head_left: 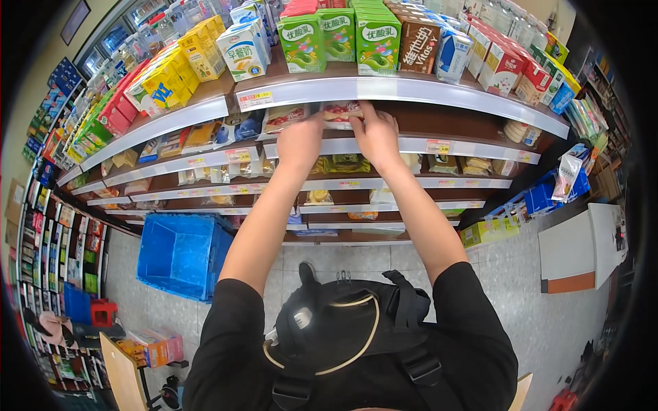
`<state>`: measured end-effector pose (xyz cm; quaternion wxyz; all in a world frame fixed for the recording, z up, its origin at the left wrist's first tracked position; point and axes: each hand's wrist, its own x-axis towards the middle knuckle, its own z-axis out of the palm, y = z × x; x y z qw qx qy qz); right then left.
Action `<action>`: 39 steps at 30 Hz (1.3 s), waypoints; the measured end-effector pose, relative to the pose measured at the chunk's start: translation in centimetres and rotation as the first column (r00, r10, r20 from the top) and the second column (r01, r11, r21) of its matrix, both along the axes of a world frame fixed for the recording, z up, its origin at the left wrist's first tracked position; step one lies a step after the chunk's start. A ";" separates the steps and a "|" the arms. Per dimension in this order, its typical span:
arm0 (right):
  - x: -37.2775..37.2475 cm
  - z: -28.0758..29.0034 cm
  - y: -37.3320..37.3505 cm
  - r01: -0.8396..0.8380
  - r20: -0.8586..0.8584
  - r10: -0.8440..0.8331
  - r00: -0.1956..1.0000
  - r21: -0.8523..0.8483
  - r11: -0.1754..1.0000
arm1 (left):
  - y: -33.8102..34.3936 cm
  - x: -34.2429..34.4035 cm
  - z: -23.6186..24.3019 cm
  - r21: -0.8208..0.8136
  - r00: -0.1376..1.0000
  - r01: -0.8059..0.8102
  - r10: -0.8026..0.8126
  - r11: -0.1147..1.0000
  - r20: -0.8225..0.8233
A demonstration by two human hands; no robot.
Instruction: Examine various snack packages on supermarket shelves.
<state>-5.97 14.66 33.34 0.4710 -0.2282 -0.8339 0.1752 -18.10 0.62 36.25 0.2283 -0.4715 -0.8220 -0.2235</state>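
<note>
At the second shelf, just under the top shelf's white price rail (384,88), my left hand (299,140) is closed at a red-and-white flat packet (282,117), its fingertips partly hidden. Beside it, my right hand (377,140) grips another red-and-white packet (339,109), thumb and forefinger on its face. The two packets lie side by side, partly under the shelf above. Green drink cartons (301,44) stand overhead, with brown (418,44) and white cartons (243,55) beside them.
A blue plastic crate (181,257) sits on the floor at left. Shelves of packaged food (469,164) stretch below my hands. A person (55,329) is low by the left aisle shelving, near a red stool (103,314). A white board-like object (576,243) stands at right.
</note>
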 end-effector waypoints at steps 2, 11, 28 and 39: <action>0.0 -0.7 -0.2 0.091 0.092 -0.108 0.990 0.172 0.981 | 0.0 -0.1 -0.8 0.018 0.999 0.035 -0.035 0.999 0.000; -0.4 -0.4 -1.1 0.189 0.215 -0.244 0.946 0.250 0.950 | -0.1 -0.8 -1.2 -0.001 0.999 0.039 -0.039 0.999 0.004; -3.7 2.8 -8.7 -0.247 0.140 0.246 0.959 -0.012 0.969 | -9.5 -5.6 0.3 0.212 0.957 -0.079 0.015 0.974 0.288; -7.1 2.5 -7.2 -0.370 -0.014 0.444 0.896 -0.575 0.729 | -8.7 -5.0 -0.8 0.379 0.584 -0.232 -0.183 0.896 0.791</action>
